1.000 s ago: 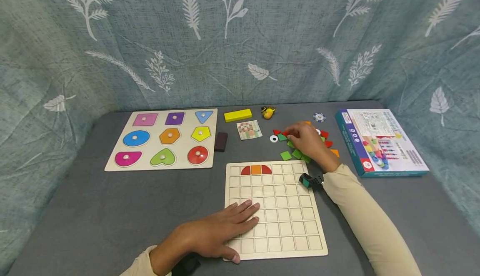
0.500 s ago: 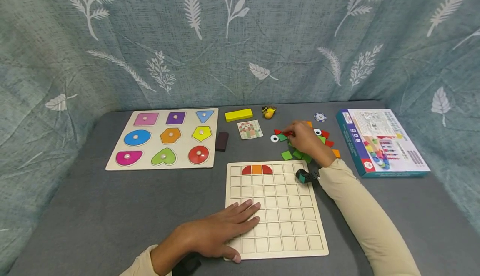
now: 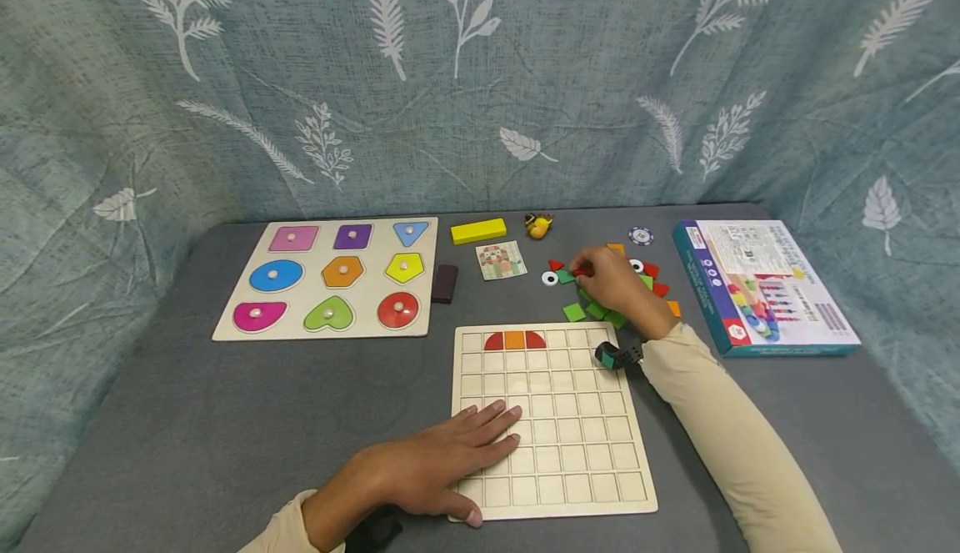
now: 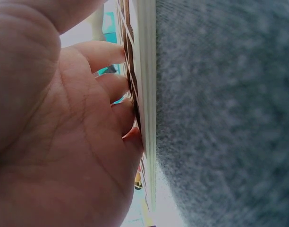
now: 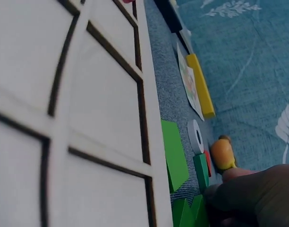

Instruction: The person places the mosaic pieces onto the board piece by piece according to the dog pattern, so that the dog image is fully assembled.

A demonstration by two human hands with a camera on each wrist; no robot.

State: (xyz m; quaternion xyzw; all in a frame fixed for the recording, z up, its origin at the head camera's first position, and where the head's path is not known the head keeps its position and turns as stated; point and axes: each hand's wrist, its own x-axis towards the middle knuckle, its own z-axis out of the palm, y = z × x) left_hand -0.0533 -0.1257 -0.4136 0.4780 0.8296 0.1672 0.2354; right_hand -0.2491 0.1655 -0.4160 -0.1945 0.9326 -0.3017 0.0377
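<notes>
A wooden grid board (image 3: 562, 407) lies on the table, with two red quarter-round tiles and an orange square tile (image 3: 514, 340) set in its top row. My left hand (image 3: 427, 465) rests on the board's lower left, fingers spread, thumb at the front edge. Beyond the board's far right corner, my right hand (image 3: 618, 282) is over a pile of coloured tiles, fingertips pinching a small red tile (image 3: 583, 270). Beside them are a dark green tile (image 3: 566, 276), a red triangle tile (image 3: 556, 265) and a light green tile (image 3: 574, 312). The hand hides part of the pile.
A knobbed shape puzzle (image 3: 375, 248) lies at left, a dark block (image 3: 445, 284) beside it. Behind the board are a yellow block (image 3: 478, 231), a picture card (image 3: 501, 260) and a toy bee (image 3: 538, 225). A poker chip (image 3: 641, 236) and a box (image 3: 765, 286) are at right.
My right fingertips shift slightly right within the tile pile, and the red tile at them shows more clearly. The left hand stays still on the board.
</notes>
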